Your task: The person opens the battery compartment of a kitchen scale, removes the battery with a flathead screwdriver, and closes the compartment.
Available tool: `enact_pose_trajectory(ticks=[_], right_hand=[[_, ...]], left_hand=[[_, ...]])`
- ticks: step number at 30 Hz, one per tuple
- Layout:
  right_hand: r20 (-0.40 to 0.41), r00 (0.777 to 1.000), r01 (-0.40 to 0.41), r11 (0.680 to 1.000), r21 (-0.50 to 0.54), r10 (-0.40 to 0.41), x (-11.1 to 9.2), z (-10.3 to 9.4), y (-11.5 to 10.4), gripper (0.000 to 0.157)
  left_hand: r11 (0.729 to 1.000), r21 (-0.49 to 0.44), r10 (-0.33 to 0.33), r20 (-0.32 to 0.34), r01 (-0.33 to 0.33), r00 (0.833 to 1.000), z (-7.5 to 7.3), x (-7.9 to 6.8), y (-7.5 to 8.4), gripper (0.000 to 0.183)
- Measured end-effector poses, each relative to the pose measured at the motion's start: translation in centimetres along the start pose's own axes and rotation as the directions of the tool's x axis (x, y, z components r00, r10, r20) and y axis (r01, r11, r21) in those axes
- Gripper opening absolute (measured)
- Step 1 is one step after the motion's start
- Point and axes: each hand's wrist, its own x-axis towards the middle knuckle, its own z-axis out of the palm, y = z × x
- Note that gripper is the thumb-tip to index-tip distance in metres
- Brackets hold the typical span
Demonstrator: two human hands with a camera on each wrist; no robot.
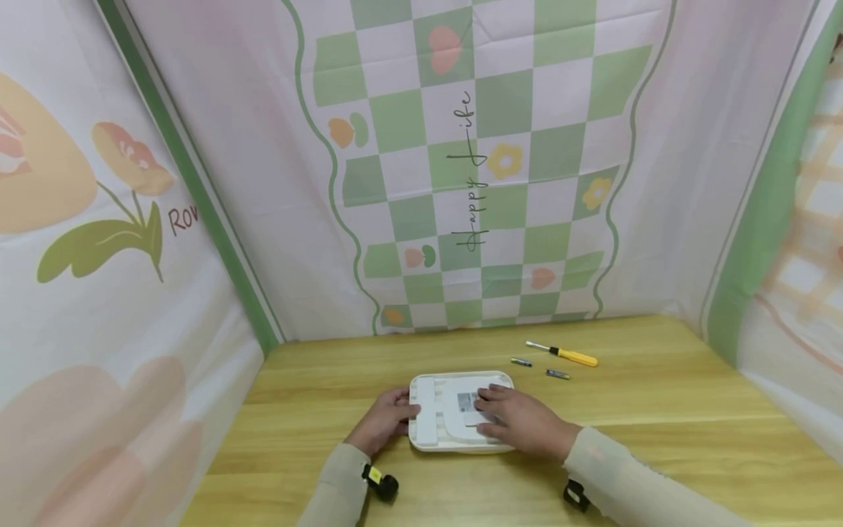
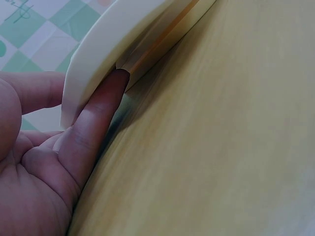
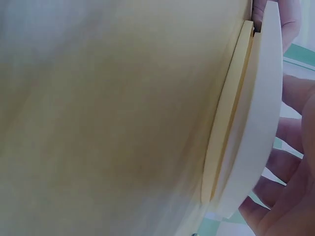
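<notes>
A white rectangular device (image 1: 428, 424) with rounded corners lies on the table, its panelled back and small grey label facing up. In the left wrist view its white rim (image 2: 106, 39) stands above a yellowish lower part. My left hand (image 1: 385, 421) grips the left end, with one digit tucked under the rim and others at the outer edge. Across the right half of the back rests my right hand (image 1: 527, 421), fingers spread beside the label and partly covering it. In the right wrist view those fingertips meet the upper side of the white casing (image 3: 261, 118).
Behind the device to the right lie two small batteries (image 1: 521, 362) (image 1: 557, 374) and a screwdriver (image 1: 576, 357) with a yellow handle. The wooden table (image 1: 316, 373) ends at printed fabric walls (image 1: 290, 278) at the back and sides.
</notes>
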Motion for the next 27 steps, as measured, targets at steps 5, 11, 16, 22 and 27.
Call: enact_pose_trajectory(ticks=[5,11,16,22,27], right_hand=[[-0.018,1.000,-0.016,1.000,0.022,0.017,-0.1,-0.1,-0.4,0.054],[-0.030,0.997,-0.070,0.989,0.128,0.074,0.0,-0.1,-0.7,0.051],[-0.032,0.988,-0.134,0.951,0.280,0.149,0.1,0.0,-0.8,0.050],[-0.037,0.977,-0.187,0.929,0.320,0.209,0.2,0.2,-0.8,0.048],[-0.040,0.960,-0.246,0.904,0.351,0.277,0.6,0.1,-1.2,0.044]], left_hand=[[1.000,0.001,0.009,0.007,-0.009,1.000,0.1,-0.1,0.1,0.051],[1.000,0.010,0.012,0.003,-0.012,1.000,0.1,-0.2,0.0,0.050],[1.000,0.015,0.013,0.003,-0.013,1.000,0.1,-0.1,0.1,0.049],[1.000,0.011,-0.001,-0.005,0.001,1.000,0.0,-0.2,0.1,0.051],[1.000,0.000,-0.007,-0.002,0.007,1.000,-0.1,-0.2,-0.1,0.052]])
